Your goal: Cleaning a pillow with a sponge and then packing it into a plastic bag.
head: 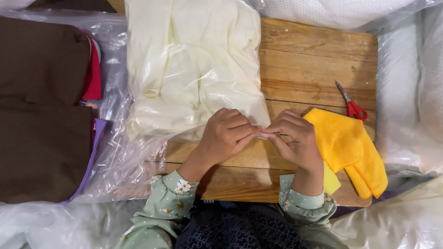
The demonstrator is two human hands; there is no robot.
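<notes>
Red-handled scissors (352,105) lie on the wooden worktop (318,60), just above a folded yellow cloth (346,145). At the far left sits a stack of brown fabric (41,110), with red fabric (93,74) beside it.

Left hand (226,133): curled, knuckles up, fingertips pinched together and pointing right. Right hand (295,138): curled likewise, fingertips pinched and pointing left. The two sets of fingertips meet at the centre, touching. Both forearms rise from the lower edge, converging, in green flowered sleeves (168,196).
</notes>
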